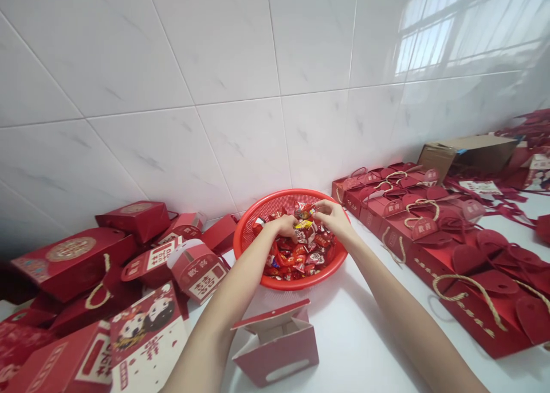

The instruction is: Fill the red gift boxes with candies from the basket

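Observation:
A red plastic colander [248, 220] holds a heap of wrapped candies [296, 258], mostly red with some yellow and white. My left hand [284, 227] reaches over the rim, its fingers curled down among the candies beside a yellow one [304, 224]; what its fingertips grip is hidden. On the right side of the heap, my right hand [332, 214] has thumb and forefinger at a red wrapped candy [306, 211]. Between my forearms stands a red paper gift box [279, 353] with its top open and its inside visible.
Red gift boxes [137, 261] lie piled at the left. Rows of closed red boxes [412, 232] with rope handles line the right side of the white table [356, 335]. Behind them sit a cardboard box [468, 149] and red ribbons. A tiled wall [240, 141] rises behind the colander.

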{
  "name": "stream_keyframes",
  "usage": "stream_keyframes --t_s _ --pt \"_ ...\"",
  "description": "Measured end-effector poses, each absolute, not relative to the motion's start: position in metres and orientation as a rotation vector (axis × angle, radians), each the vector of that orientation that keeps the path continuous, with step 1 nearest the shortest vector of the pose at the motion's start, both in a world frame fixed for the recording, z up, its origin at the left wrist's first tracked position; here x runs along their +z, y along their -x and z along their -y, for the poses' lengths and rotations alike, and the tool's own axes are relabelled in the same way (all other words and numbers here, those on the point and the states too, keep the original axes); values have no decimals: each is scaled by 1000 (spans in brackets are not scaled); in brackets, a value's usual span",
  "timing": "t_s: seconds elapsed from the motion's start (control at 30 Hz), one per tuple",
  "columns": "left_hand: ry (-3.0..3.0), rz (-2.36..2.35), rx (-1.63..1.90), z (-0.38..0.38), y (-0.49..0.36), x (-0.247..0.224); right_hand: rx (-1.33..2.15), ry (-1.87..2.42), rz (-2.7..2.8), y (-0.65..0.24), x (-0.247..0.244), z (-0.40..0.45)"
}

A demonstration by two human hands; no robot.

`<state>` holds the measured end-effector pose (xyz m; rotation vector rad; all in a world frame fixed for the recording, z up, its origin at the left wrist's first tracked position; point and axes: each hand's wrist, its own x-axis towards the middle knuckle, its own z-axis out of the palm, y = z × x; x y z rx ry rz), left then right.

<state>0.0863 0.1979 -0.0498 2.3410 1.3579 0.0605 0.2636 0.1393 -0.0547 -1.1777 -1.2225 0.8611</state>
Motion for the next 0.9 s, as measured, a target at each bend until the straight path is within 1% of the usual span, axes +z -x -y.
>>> stream_keyframes --t_s 0.2,0.4,0.6,0.73,0.87,0.9 --pt "-2375 -1415 -154 -219 -95 -37 855 1185 1209 -263 -55 -140" --pt "-2410 -1436 -320 -214 -88 -22 866 1203 1181 -265 -54 -141" --pt "-2410 -1581 -555 -205 -78 -8 881 1189 1175 -266 -55 -144" --pt "-2429 -1597 -666 -201 -84 -14 871 1198 1182 -266 -57 -145" --pt "-2452 -1629 -859 -197 -103 -33 876 1192 1190 -267 -58 -147" --pt "-2483 -1617 -832 -196 -107 -37 876 1194 1194 -267 -58 -147"
